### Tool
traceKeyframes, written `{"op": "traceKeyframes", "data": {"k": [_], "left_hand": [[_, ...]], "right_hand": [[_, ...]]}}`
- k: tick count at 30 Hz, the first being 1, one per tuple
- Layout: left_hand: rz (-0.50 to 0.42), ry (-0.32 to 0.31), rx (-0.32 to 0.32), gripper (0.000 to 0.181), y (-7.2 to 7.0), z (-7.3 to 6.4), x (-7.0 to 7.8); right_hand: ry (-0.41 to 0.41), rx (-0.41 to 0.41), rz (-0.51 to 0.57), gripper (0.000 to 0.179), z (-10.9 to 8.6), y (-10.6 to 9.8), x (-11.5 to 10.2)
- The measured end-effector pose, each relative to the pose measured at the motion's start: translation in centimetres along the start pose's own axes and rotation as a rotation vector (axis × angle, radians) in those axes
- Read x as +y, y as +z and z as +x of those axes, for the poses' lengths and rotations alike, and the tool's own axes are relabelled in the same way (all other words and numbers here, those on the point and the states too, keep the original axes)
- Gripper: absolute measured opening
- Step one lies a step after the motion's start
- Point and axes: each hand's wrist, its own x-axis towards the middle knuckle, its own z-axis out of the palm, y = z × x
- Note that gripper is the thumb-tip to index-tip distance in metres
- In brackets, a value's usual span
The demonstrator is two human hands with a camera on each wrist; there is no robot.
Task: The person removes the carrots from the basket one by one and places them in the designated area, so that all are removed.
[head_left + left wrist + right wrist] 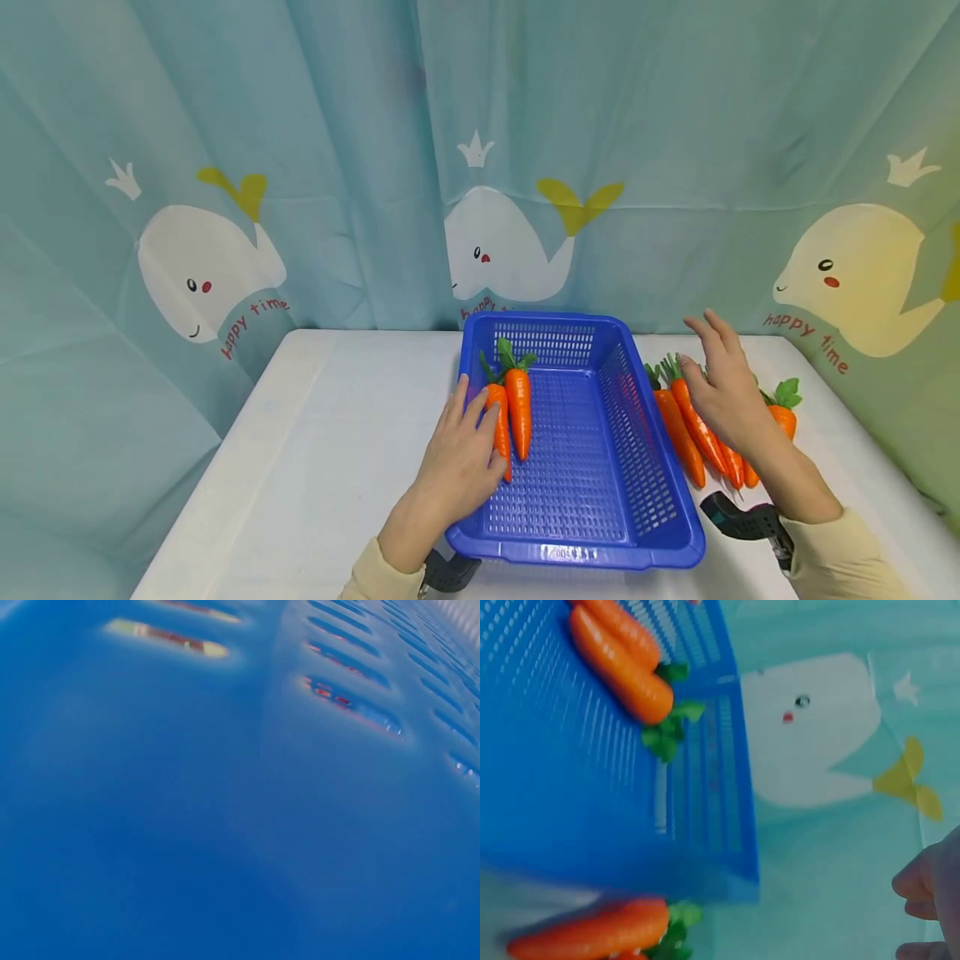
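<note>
Hiding part of a carrot (504, 437) in the basket (577, 458), left hand (459, 460)

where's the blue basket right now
In the head view, the blue basket sits on the white table, immediately left of the loose carrots.

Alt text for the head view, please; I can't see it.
A person's left hand is at two orange carrots in a blue basket; the empty right hand hovers over more carrots on the white table beside it.
</note>
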Motion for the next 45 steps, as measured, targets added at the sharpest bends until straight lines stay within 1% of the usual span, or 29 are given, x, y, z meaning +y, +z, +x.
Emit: {"op": "traceKeyframes", "data": {"k": [8, 14, 20, 29, 36, 45], "left_hand": [[-0.006, -0.011, -0.008, 0.060, 0.0, 0.0, -0.1], [-0.008, -0.006, -0.004, 0.060, 0.0, 0.1, -0.2], [-0.009, -0.013, -0.014, 0.060, 0.0, 0.0, -0.2], [0.000, 0.001, -0.001, 0.060, 0.0, 0.1, -0.1], [-0.002, -0.005, -0.012, 0.060, -0.1, 0.1, -0.1], [0.013, 0.008, 0.003, 0.060, -0.1, 0.1, -0.1]], "right_hand": [[-0.072, -0.045, 0.015, 0.049, 0.5, 1.7, -2.9], [-0.089, -0.088, 0.020, 0.047, 0.8, 3.4, -4.7], [-0.111, -0.125, 0.025, 0.046, 1.0, 4.9, -5.8], [-0.107, -0.150, 0.040, 0.043, 1.0, 7.0, -6.6], [-0.099, -0.174, 0.043, 0.041, 1.0, 9.4, -6.3], [-0.093, -0.209, 0.015, 0.038, 1.0, 11.0, -6.0]]}}
